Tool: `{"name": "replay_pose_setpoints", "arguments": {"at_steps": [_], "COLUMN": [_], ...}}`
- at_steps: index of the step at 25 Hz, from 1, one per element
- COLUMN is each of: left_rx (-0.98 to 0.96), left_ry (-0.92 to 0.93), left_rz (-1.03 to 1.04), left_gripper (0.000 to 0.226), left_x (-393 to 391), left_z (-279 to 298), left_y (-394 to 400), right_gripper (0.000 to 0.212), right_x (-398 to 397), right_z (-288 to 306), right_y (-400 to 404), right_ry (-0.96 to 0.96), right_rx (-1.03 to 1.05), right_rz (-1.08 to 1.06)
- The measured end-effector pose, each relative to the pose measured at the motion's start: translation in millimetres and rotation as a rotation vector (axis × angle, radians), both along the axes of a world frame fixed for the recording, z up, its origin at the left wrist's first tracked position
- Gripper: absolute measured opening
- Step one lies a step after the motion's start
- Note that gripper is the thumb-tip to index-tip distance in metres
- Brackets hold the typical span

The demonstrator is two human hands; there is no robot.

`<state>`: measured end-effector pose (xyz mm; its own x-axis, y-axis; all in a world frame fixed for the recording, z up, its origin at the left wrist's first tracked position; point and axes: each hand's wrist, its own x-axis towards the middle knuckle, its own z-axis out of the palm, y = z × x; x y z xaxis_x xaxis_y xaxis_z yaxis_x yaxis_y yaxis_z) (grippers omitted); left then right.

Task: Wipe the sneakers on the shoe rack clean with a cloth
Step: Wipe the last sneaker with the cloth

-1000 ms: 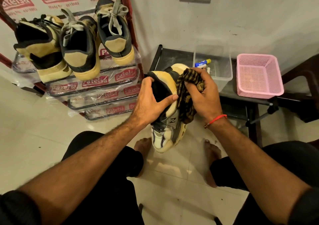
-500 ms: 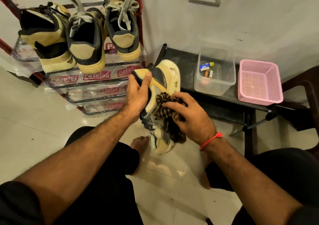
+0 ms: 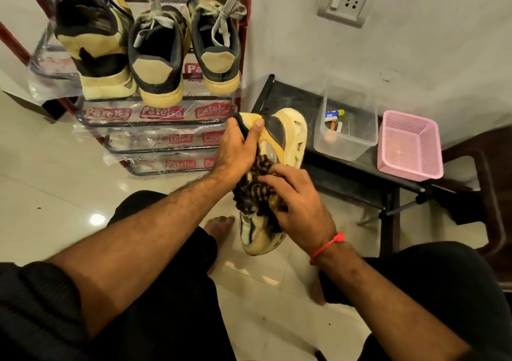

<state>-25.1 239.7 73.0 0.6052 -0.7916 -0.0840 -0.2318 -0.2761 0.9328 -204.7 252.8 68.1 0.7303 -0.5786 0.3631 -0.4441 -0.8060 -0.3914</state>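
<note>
Checked cloth [image 3: 256, 191] clenched in right hand [image 3: 299, 205] rubbed mid-frame sneaker [image 3: 288, 139], left hand [image 3: 235, 153] gripping heel; firm, steady bracing looked key.

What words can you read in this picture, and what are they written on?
"Patelsa": white letters on red labels, repeated on the plastic wrap around the shoe rack bars.
"Redg No" with a number: small red print under the labels at the top of the rack; the digits are too blurred to be sure.
Blue tube in the clear box: print too small to read.
Sneaker in the hands: no readable text.
</note>
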Motion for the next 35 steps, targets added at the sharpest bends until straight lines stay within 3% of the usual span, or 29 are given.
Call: {"name": "replay_pose_setpoints", "arguments": {"at_steps": [2, 6, 13, 16, 20, 26, 32, 35], "left_rx": [-0.007, -0.027, -0.034, -0.045, -0.070, -0.029, -0.019, -0.029], "left_ry": [0.059, 0.051, 0.194, 0.155, 0.090, 0.252, 0.205, 0.236], "left_rz": [-0.024, -0.037, 0.138, 0.041, -0.018, 0.118, 0.020, 0.097], "left_gripper": [0.044, 0.040, 0.043, 0.042, 0.041, 0.044, 0.038, 0.036], "left_x": [-4, -13, 6, -2, -9, 7, -9, -5], "left_z": [1, 3, 14, 12, 6, 6, -2, 2], "left_y": [-1, -3, -4, -5, -6, -4, -6, -6], "right_gripper": [0.042, 0.037, 0.037, 0.034, 0.036, 0.041, 0.035, 0.033], "right_x": [4, 30, 5, 13, 39, 6, 30, 36], "right_z": [8, 47, 0, 15, 57, 5, 42, 38], "right_y": [-11, -60, 10, -18, -70, 4, -64, -55], "right_ry": [-0.037, -0.095, 0.048, -0.040, -0.138, 0.000, -0.073, -0.034], "right_rx": [-0.074, -0.001, -0.115, -0.169, -0.055, -0.085, -0.061, -0.053], "right_rz": [-0.038, -0.268, 0.057, -0.045, -0.315, -0.066, -0.291, -0.196]}}
